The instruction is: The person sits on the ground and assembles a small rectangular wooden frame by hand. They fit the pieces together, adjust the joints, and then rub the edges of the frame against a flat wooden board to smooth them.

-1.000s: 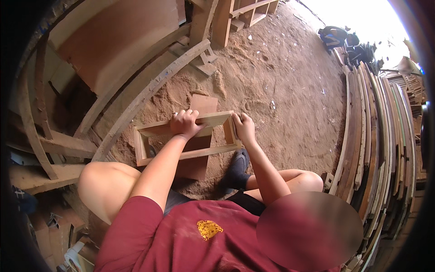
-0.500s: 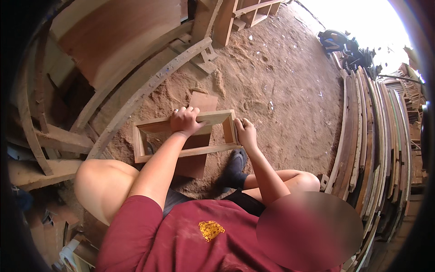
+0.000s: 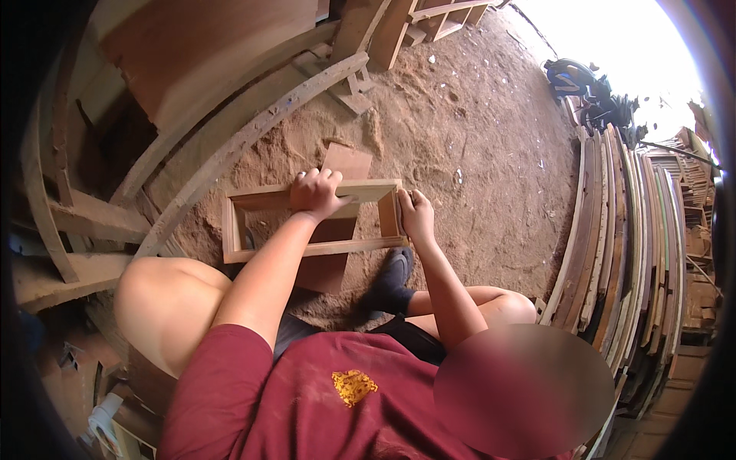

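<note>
A shallow rectangular wooden frame (image 3: 353, 246), open in the middle like a small drawer box, lies across in front of my knees. My left hand (image 3: 314, 193) is closed over its far rail, with the fingers over the outer side and the thumb along the inside. At the frame's right end, my right hand (image 3: 416, 217) is curled closed against the outer face. Whatever its fingers hold, if anything, is hidden. Beneath the frame runs a reddish-brown board (image 3: 349, 161), showing beyond the far rail and on the near side.
Sawdust-covered ground (image 3: 475, 192) spreads ahead. Long stacked planks (image 3: 613, 245) line the right side. A curved wooden beam (image 3: 253, 134) and large panels (image 3: 207, 61) stand at the left. My dark shoe (image 3: 392, 280) rests just below the frame's right end.
The whole view has shifted slightly. My right hand sits a touch farther up along the frame's end. My left hand keeps its hold on the far rail.
</note>
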`<state>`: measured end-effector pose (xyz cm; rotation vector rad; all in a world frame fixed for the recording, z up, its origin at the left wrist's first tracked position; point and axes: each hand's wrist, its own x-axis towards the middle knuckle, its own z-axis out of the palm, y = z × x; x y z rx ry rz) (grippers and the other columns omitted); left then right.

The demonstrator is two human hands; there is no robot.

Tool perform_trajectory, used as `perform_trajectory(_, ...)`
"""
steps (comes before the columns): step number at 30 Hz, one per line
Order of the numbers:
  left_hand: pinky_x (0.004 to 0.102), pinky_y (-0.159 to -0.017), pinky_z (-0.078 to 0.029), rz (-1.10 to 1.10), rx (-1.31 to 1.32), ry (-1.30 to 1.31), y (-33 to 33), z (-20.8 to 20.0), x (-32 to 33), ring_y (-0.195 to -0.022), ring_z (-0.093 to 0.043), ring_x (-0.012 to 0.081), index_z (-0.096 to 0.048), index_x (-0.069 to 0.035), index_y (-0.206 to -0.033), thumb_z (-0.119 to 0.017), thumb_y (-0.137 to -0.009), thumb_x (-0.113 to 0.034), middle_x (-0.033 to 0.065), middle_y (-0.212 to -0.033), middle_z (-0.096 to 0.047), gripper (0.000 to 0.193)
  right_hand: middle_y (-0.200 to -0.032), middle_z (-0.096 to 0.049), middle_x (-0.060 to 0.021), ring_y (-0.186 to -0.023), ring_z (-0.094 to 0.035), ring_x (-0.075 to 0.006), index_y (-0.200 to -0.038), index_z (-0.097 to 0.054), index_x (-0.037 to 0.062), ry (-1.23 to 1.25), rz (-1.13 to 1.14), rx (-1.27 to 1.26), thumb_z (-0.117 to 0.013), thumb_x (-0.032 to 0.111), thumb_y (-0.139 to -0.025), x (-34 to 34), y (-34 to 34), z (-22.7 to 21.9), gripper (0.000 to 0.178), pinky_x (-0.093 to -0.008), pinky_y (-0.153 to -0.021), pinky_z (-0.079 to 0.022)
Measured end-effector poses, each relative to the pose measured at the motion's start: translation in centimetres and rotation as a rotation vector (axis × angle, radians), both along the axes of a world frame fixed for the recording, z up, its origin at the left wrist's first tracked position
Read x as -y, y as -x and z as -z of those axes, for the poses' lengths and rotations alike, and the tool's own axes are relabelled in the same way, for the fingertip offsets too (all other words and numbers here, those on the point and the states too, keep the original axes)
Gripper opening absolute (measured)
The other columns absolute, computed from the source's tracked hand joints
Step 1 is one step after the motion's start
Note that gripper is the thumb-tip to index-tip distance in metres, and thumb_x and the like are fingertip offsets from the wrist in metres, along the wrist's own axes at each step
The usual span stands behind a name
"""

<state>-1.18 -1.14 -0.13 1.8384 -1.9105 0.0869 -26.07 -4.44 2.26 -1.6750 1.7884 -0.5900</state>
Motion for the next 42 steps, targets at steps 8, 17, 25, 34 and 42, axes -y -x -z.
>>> perform_trajectory(8,0.0413,-0.074,-0.053,0.023,-0.001,0.028,0.3,-0.3,0.3,-0.081,-0.068,0.0218,-0.065,-0.018,-0.08,-0.087,-0.061,-0.058,-0.0011,-0.083,-0.067,0.049,-0.083,-0.066,-0.0256,-0.083,-0.065,-0.0457,-0.092,-0.062,0.0002,0.124,-0.046,-0.102,-0.057,0.049,-0.1,3.8,-0.8,-0.9,0.049,-0.0504,-0.074,-0.049)
perform_trajectory(17,0.04,-0.076,-0.053,0.002,0.007,0.016,0.2,0.2,0.0,-0.082,-0.068,0.0208,-0.067,-0.019,-0.082,-0.087,-0.062,-0.058,-0.0019,-0.083,-0.068,0.049,-0.085,-0.064,-0.0277,-0.081,-0.063,-0.0482,-0.095,-0.063,0.0019,0.008,-0.12,-0.171,-0.059,0.047,-0.1,-5.3,3.0,-1.8,0.046,-0.0504,-0.071,-0.048)
perform_trajectory(25,0.0411,-0.075,-0.054,0.02,0.002,0.044,-0.1,0.1,0.0,-0.082,-0.069,0.0222,-0.07,-0.019,-0.084,-0.085,-0.063,-0.061,-0.0001,-0.084,-0.069,0.05,-0.089,-0.069,-0.0266,-0.09,-0.065,-0.0475,-0.095,-0.062,0.0042,0.042,-0.116,-0.246,-0.055,0.055,-0.099,-0.2,0.6,-2.3,0.052,-0.0531,-0.078,-0.049)
perform_trajectory(34,0.0399,-0.075,-0.055,0.02,0.062,0.004,0.6,-0.5,0.1,-0.087,-0.069,0.0206,-0.069,-0.018,-0.086,-0.08,-0.067,-0.067,-0.0015,-0.086,-0.071,0.054,-0.097,-0.07,-0.0279,-0.094,-0.067,-0.048,-0.104,-0.059,0.0025,0.01,-0.205,-0.521,-0.041,0.052,-0.106,0.0,1.1,-1.9,0.053,-0.0553,-0.082,-0.052)
perform_trajectory(42,0.0386,-0.079,-0.054,0.021,0.055,-0.032,0.3,-0.1,0.2,-0.087,-0.069,0.021,-0.071,-0.018,-0.09,-0.08,-0.066,-0.069,0.0002,-0.09,-0.072,0.056,-0.101,-0.071,-0.0276,-0.098,-0.069,-0.0451,-0.106,-0.057,-0.0022,-0.049,-0.284,-0.621,-0.034,0.051,-0.108,0.0,0.3,-3.0,0.058,-0.0528,-0.085,-0.054)
